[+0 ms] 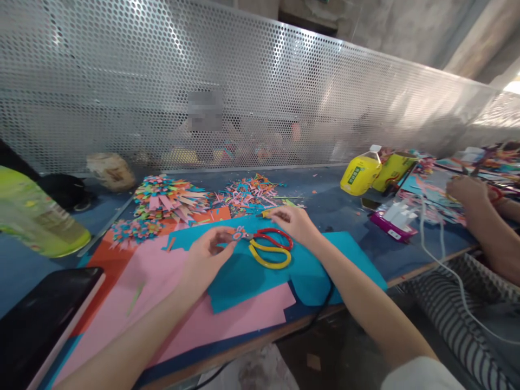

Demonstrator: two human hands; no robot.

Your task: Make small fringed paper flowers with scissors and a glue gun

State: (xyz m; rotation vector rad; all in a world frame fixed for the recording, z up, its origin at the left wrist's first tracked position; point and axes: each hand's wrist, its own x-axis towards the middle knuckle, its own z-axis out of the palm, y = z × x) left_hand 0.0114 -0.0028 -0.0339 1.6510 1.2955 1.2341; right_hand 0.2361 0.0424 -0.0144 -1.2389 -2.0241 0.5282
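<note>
The scissors with one red and one yellow handle lie in front of you, upon the blue paper; please take them as the middle of the clock. Their blades point to nine o'clock, and there a small coloured paper piece overlaps the tips. Your left hand, at nine o'clock, is curled and pinches this piece with thumb and fingertips. Your right hand, at one o'clock, is also closed, gripping a small yellow tool with a dark tip, just above the scissors.

Toward seven o'clock you have pink paper, partly under the blue one. A loose pile of cut strips is at eleven, a big fringed paper bundle at ten, and a smaller bundle at nine. Farther at nine a green bottle leans. At two stands a yellow bottle; at three, a purple box with white contents. Beyond this box is a co-worker's hand. A perforated metal panel crosses behind at twelve.
</note>
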